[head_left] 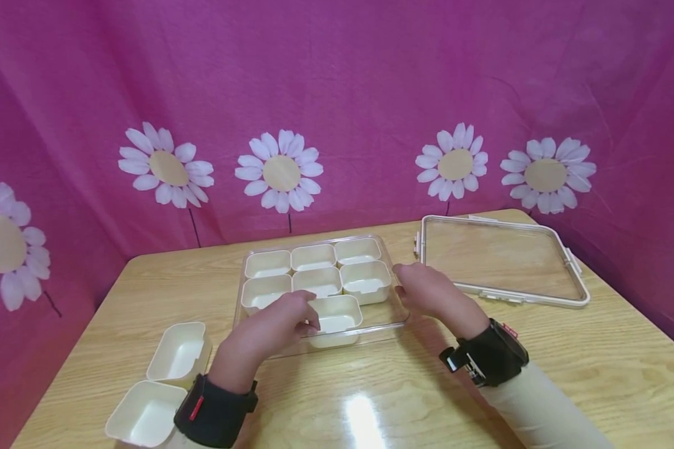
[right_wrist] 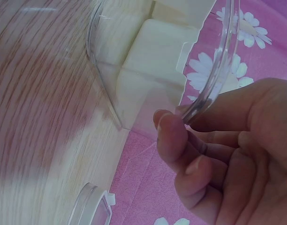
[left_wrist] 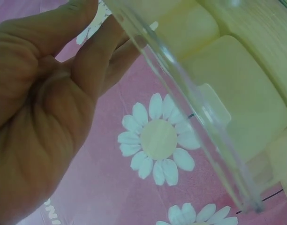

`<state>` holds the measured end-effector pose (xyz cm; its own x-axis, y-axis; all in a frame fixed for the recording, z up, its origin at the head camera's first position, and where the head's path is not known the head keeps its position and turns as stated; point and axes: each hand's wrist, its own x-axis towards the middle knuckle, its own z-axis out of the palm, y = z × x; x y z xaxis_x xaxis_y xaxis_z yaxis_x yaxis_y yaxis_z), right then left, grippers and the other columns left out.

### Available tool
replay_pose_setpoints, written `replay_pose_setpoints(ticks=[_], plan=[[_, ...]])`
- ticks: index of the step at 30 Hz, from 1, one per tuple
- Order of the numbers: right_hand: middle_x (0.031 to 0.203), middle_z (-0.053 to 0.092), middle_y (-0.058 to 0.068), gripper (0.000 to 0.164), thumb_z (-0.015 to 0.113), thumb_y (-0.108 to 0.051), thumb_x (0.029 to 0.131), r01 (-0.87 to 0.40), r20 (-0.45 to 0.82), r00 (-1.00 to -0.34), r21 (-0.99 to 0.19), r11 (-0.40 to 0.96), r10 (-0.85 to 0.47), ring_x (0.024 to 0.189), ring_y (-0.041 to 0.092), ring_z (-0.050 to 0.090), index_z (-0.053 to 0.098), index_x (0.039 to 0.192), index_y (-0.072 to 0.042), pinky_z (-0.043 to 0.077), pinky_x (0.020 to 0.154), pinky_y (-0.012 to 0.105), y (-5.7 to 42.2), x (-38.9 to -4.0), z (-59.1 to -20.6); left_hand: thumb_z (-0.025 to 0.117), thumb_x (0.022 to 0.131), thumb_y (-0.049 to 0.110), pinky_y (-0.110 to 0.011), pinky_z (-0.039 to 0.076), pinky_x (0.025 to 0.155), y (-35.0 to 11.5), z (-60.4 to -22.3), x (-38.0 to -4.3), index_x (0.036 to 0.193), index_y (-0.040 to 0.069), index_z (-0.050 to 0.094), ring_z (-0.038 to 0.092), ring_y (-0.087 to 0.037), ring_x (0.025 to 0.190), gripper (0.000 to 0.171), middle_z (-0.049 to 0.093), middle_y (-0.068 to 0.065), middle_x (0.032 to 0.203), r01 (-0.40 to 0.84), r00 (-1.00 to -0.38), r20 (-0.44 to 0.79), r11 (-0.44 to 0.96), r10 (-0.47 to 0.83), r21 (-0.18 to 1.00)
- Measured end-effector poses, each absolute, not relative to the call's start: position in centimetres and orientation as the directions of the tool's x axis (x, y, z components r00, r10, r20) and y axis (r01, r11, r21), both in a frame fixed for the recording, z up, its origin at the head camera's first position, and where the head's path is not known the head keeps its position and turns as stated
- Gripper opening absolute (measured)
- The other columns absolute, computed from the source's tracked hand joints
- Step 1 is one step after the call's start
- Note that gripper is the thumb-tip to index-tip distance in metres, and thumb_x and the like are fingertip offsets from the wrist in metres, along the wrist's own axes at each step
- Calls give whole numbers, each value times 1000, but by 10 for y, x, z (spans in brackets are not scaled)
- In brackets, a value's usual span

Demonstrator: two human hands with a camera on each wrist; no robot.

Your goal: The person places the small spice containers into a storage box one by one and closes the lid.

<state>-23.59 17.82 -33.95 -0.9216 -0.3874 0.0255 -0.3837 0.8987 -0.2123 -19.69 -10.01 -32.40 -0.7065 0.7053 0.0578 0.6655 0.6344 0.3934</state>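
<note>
A clear plastic box on the wooden table contains several cream containers in rows. My right hand pinches the rim at the box's right side; in the right wrist view its thumb and finger meet on the clear edge. My left hand reaches over the front left of the box, beside the front cream container. In the left wrist view its fingers run behind the clear rim, and their tips are hidden. Whether they pinch the container or the rim cannot be made out.
Two loose cream containers, one farther back and one nearer, stand left of my left forearm. The clear lid with its white frame and clips lies at the back right. Behind the table hangs a pink flowered cloth.
</note>
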Motion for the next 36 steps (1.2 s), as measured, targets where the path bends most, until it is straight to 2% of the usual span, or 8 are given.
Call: replay_pose_setpoints(ticks=[4, 12, 16, 20, 23, 36], plan=[[71, 57, 9, 6, 65, -1, 90, -385, 32, -921, -211, 898, -387, 66, 25, 56, 61, 94, 1, 48, 59, 39, 178, -236, -341, 76, 83, -10, -40, 55, 94, -101, -325, -195, 88, 3, 79, 65, -32, 110, 14, 71, -14, 105, 656, -719, 58, 648, 693, 387], [72, 58, 10, 7, 64, -2, 90, -373, 27, -926, -209, 904, -376, 66, 25, 56, 62, 96, 1, 48, 58, 39, 177, -236, -342, 75, 83, -11, -35, 56, 89, -100, -328, -191, 91, 5, 81, 65, -27, 103, 18, 66, -18, 114, 601, -764, 39, 689, 644, 405], [72, 58, 9, 7, 65, -2, 90, -375, 31, -926, -207, 904, -377, 66, 25, 56, 63, 96, 2, 49, 59, 39, 177, -236, -341, 79, 81, -8, -33, 56, 86, -99, -329, -193, 90, 4, 81, 67, -24, 95, 15, 71, -10, 99, 642, -747, 85, 681, 660, 351], [71, 57, 8, 7, 65, -2, 90, -376, 29, -925, -206, 904, -378, 66, 25, 56, 62, 96, 2, 49, 59, 39, 177, -236, -340, 81, 80, -5, -31, 55, 80, -98, -329, -195, 87, 2, 79, 66, -20, 84, 10, 71, -1, 81, 612, -776, 93, 710, 623, 348], [70, 57, 8, 7, 65, -2, 90, -374, 26, -926, -207, 904, -377, 65, 25, 56, 62, 95, 2, 48, 58, 39, 176, -236, -340, 80, 81, -5, -32, 55, 79, -96, -329, -194, 85, 2, 78, 64, -18, 82, 8, 70, -1, 79, 550, -817, 65, 742, 572, 384], [74, 58, 11, 8, 63, -2, 91, -374, 24, -925, -219, 901, -378, 67, 26, 57, 62, 98, 3, 50, 58, 39, 177, -234, -338, 80, 82, -2, -29, 52, 73, -85, -331, -191, 81, 7, 75, 61, -14, 77, 11, 68, 1, 78, 500, -857, 69, 791, 511, 353]])
